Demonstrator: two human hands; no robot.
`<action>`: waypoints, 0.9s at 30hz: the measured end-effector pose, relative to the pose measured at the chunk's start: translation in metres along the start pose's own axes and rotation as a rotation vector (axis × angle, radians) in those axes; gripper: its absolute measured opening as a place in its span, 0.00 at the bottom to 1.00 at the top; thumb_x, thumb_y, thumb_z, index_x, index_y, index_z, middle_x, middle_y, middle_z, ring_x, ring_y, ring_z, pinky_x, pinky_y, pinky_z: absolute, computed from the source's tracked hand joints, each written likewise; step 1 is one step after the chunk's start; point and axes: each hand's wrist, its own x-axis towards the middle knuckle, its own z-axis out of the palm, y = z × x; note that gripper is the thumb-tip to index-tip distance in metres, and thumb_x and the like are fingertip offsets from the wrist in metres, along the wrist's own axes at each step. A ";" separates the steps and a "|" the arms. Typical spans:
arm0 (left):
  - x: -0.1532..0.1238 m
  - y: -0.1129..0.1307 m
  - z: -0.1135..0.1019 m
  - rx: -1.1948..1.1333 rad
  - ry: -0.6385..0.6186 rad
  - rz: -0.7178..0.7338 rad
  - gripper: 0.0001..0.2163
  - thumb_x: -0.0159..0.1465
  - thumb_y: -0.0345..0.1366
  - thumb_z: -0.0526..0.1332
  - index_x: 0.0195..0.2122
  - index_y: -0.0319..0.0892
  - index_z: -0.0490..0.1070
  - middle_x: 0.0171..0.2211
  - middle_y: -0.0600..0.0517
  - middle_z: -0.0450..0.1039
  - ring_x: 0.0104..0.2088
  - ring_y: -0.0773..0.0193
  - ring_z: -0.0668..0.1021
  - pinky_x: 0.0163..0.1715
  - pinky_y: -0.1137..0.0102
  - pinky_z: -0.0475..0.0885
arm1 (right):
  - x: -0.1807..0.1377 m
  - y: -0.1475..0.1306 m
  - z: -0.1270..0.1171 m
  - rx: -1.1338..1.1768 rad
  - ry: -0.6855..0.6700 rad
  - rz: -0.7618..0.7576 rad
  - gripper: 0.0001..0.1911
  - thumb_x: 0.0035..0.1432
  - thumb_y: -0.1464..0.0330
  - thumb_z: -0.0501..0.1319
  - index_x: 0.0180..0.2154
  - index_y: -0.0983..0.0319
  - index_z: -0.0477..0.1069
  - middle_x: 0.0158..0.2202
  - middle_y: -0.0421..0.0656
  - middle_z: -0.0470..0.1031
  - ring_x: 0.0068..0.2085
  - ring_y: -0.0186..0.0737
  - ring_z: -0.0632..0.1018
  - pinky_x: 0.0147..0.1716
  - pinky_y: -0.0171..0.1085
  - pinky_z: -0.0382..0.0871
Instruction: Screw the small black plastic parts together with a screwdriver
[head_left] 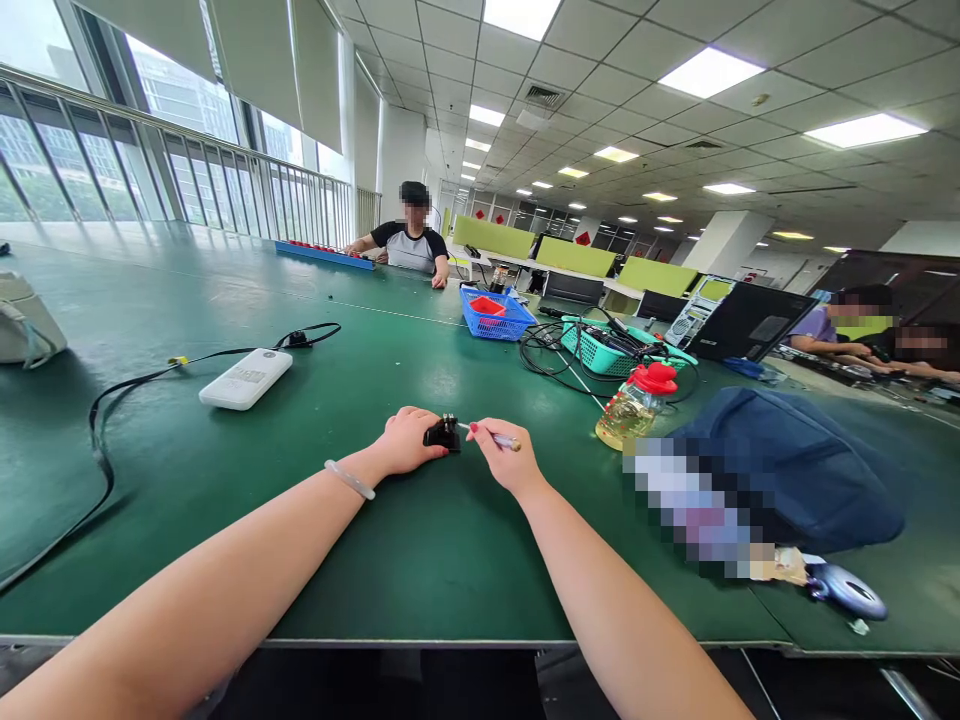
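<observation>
On the green tabletop (pixel 442 560), my left hand (pixel 409 440) is closed around a small black part (pixel 442 436) with metal bits on its top. A pale bangle (pixel 349 480) circles my left wrist. My right hand (pixel 506 458) pinches a slim screwdriver (pixel 504 440) with a light handle and a gold-coloured end. Its shaft points left, and the tip meets or nearly meets the metal bits of the black part. The exact contact is too small to make out.
A white power bank (pixel 247 378) and a black strap (pixel 101 450) lie at left. To the right stand a red-lidded bottle (pixel 637 405) and a dark blue bag (pixel 795 470). Blue (pixel 499 322) and green baskets (pixel 592 350) with cables are farther back. A person (pixel 412 240) sits across the table.
</observation>
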 end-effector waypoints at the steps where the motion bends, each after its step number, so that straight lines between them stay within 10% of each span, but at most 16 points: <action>1: 0.000 0.000 -0.001 -0.007 -0.008 0.009 0.21 0.58 0.45 0.64 0.52 0.48 0.71 0.57 0.48 0.70 0.61 0.46 0.65 0.58 0.52 0.62 | 0.001 0.003 -0.001 0.039 0.036 0.050 0.23 0.63 0.51 0.55 0.26 0.60 0.74 0.21 0.40 0.69 0.24 0.36 0.70 0.27 0.35 0.64; 10: -0.005 0.007 -0.006 -0.026 -0.018 0.062 0.21 0.57 0.45 0.64 0.52 0.50 0.72 0.52 0.49 0.74 0.59 0.47 0.66 0.56 0.53 0.64 | 0.005 0.014 -0.005 0.426 0.112 0.327 0.27 0.55 0.43 0.58 0.29 0.61 0.74 0.17 0.35 0.61 0.18 0.30 0.62 0.20 0.33 0.61; 27: -0.005 0.009 -0.005 -0.117 0.002 0.134 0.19 0.58 0.41 0.64 0.52 0.50 0.72 0.45 0.49 0.77 0.51 0.51 0.72 0.52 0.59 0.69 | 0.004 0.010 0.005 0.236 0.266 0.348 0.32 0.57 0.42 0.54 0.21 0.61 0.75 0.15 0.37 0.56 0.18 0.32 0.61 0.18 0.34 0.54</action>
